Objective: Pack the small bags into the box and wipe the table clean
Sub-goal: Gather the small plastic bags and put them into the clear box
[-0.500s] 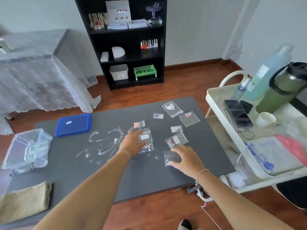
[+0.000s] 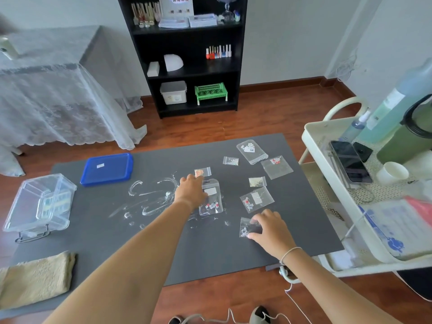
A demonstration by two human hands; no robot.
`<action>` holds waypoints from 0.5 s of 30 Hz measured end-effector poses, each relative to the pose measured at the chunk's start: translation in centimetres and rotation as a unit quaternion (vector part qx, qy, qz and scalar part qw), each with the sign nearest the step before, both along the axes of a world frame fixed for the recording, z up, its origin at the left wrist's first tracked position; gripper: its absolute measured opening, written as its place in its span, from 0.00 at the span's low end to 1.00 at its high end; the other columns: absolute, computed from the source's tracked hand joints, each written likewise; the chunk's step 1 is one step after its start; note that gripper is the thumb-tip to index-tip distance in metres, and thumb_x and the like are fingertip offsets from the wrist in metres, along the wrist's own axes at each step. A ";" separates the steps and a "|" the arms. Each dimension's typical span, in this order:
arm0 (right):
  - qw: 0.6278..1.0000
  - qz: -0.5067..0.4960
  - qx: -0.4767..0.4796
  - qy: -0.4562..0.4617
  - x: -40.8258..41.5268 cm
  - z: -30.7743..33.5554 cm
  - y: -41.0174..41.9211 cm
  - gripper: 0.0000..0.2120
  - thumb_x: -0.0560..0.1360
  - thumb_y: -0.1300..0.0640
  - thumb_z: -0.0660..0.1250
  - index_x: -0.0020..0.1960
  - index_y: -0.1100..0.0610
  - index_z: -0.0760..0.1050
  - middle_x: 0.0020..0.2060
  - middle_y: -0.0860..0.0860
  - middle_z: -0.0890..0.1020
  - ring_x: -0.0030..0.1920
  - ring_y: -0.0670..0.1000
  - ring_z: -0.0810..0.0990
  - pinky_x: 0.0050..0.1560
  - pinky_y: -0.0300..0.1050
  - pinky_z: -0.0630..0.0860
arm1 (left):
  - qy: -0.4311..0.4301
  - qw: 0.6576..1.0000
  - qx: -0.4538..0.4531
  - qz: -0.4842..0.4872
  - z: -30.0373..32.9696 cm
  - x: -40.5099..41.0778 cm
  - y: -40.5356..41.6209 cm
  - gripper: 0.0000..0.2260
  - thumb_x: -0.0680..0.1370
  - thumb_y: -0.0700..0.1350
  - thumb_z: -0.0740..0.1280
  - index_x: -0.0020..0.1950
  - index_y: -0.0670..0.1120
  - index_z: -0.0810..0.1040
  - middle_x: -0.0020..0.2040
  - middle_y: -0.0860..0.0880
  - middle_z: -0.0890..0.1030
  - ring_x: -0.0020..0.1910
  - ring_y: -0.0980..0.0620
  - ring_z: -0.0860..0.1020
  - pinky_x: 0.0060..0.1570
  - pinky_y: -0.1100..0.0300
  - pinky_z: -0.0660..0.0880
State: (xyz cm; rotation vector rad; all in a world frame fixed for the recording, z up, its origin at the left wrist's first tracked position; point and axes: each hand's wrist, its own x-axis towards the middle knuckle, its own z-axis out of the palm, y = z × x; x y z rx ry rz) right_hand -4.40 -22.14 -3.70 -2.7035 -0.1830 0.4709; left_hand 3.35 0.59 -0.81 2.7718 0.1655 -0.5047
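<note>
Left fingers point(image 2: 196, 181) farther forward, spread on bag point(image 2: 211, 199).

both bare arms reach forward, the left stretched farther out than the right. the left hand point(image 2: 190, 191) lies palm down, fingers pointing ahead. the right hand point(image 2: 271, 230) sits nearer, palm down, fingers curled and spread, a thin band round its wrist.

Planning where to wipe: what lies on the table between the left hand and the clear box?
Head view: white smeared residue lies between left hand and clear box.
</note>
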 end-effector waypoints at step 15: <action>0.970 -0.085 0.224 0.053 1.2 2.7 -0.2 0.08 0.75 0.66 0.59 0.50 0.58 0.75 0.47 0.50 0.79 0.45 0.48 0.74 0.47 0.38 0.68 | -0.003 1.000 0.013 0.004 -0.7 0.5 -0.5 0.17 0.74 0.41 0.64 0.63 0.42 0.72 0.61 0.41 0.71 0.62 0.41 0.66 0.56 0.47 0.73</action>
